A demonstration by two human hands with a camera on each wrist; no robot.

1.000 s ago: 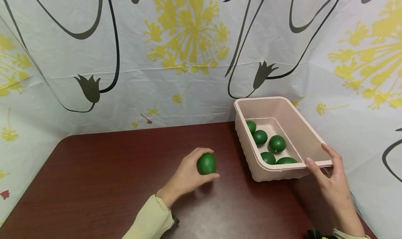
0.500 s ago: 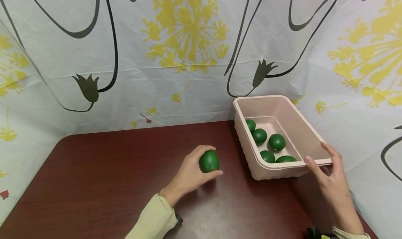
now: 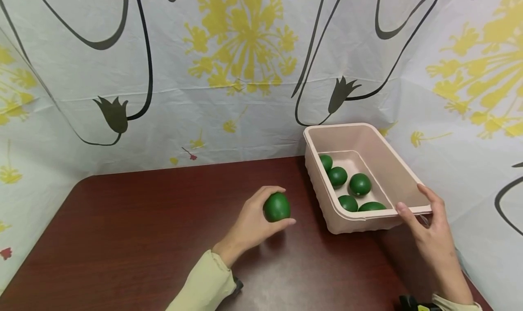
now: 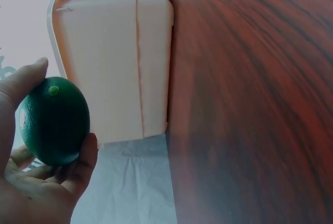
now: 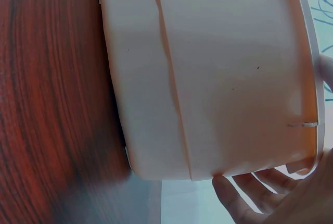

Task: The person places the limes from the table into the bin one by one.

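Note:
My left hand holds a dark green lime between thumb and fingers, above the table and left of the pinkish-beige plastic bin. In the left wrist view, the lime shows a pale green stem nub, with the bin behind it. Several green limes lie inside the bin, mostly along its left and near sides. At the bin's near right corner, my right hand grips the rim, thumb on the near edge. In the right wrist view, its fingers lie against the bin's side.
The dark reddish-brown table stretches left of the bin. A white sheet with yellow and grey flower prints hangs behind the table and along the right side, close to the bin.
My left hand has moved right and slightly away from me with the lime, nearer the bin. My right hand stays on the bin's corner, and the bin keeps its place.

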